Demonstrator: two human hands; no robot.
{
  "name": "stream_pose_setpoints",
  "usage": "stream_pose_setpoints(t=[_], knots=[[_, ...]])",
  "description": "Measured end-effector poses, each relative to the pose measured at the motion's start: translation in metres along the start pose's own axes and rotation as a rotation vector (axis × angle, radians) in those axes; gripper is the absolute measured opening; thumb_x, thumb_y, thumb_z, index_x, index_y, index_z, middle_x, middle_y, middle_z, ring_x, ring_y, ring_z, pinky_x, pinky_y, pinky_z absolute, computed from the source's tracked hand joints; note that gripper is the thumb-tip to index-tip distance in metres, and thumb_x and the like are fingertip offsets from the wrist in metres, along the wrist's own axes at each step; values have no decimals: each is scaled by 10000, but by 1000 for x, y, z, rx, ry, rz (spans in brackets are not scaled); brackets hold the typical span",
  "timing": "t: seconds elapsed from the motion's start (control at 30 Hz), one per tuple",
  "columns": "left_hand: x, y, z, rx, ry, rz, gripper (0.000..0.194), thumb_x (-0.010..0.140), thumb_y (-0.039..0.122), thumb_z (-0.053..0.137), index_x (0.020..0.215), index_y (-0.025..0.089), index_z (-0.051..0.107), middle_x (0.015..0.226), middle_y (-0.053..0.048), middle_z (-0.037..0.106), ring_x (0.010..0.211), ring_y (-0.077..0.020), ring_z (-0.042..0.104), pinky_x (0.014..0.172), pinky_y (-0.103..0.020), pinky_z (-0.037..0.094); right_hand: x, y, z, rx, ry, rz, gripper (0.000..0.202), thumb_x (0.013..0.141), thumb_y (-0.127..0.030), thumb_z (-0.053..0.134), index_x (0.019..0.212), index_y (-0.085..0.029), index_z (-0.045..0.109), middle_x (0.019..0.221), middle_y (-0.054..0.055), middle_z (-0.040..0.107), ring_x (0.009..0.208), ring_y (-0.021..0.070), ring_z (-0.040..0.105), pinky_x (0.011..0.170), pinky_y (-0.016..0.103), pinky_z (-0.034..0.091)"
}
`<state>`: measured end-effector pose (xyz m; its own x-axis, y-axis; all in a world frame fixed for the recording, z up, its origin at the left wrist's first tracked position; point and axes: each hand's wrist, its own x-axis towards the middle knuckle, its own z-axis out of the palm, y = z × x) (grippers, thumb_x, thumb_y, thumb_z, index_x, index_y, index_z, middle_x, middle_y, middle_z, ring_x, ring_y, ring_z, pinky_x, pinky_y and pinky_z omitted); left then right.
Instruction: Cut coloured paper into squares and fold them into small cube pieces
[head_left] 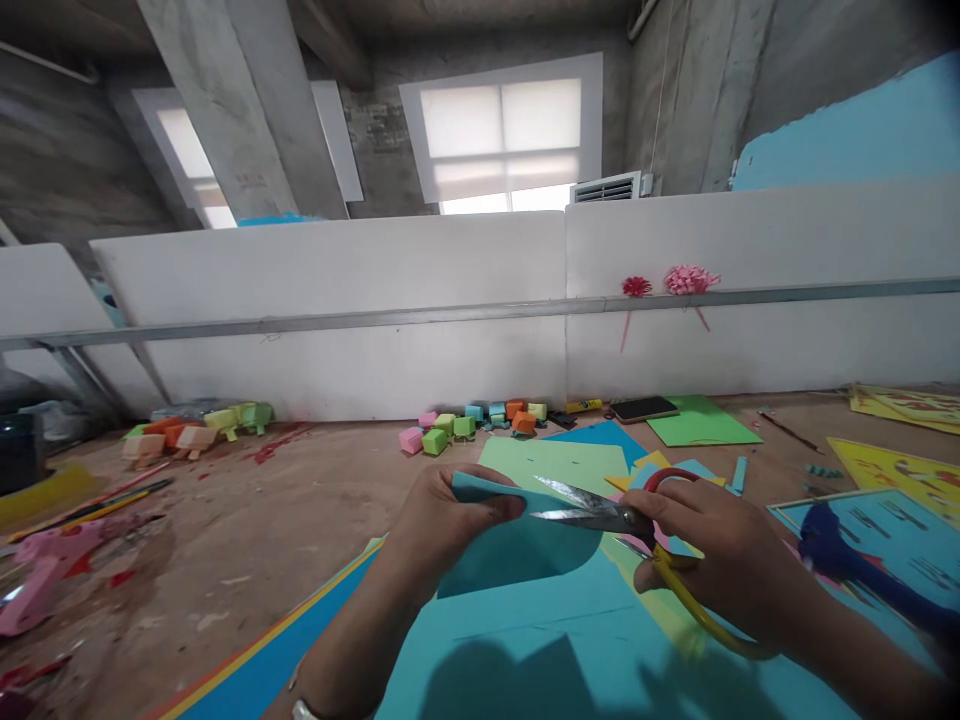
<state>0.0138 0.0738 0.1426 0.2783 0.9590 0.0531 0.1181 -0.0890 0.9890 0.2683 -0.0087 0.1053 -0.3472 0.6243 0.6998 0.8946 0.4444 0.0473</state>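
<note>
My left hand (pixel 457 515) pinches a sheet of blue paper (pixel 517 555) by its upper edge, thumb in front and fingers behind. The paper curves and hangs above the other sheets. My right hand (pixel 709 525) grips a pair of scissors (pixel 622 518) with one red and one yellow handle loop. Its blades are parted and point left, at the edge of the blue paper near my left thumb. Below both hands lies a large light-blue sheet (pixel 510 650) with thin pencil lines and my shadow on it. A pale green sheet (pixel 555 458) lies just behind.
Small folded paper cubes (pixel 465 428) in several colours line the back by the white board (pixel 337 370). A black phone (pixel 645 408) rests beside a green sheet (pixel 705 420). At left is a pink glue gun (pixel 52 570); at right, a dark blue tool (pixel 862 565) lies on decorated sheets.
</note>
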Motion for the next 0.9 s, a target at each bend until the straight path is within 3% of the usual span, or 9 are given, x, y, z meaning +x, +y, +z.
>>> stream_pose_setpoints(t=[0.5,0.9], knots=[[2,-1,3,-59,26,-44,156,480,253,827,574,177,729,536,-9,660,544,-147,564,539,-257,424,-1,0,-1,-9,-46,-11,465,664,-418,843,1027,-187,669,791,52,674,702,199,615,579,279,446],[5,-7,2,-74,9,-17,147,493,242,821,590,174,735,558,-6,680,572,-140,587,562,-241,448,1,-2,-2,18,-33,9,486,571,-298,905,986,-200,671,721,-7,647,654,167,586,538,242,395]])
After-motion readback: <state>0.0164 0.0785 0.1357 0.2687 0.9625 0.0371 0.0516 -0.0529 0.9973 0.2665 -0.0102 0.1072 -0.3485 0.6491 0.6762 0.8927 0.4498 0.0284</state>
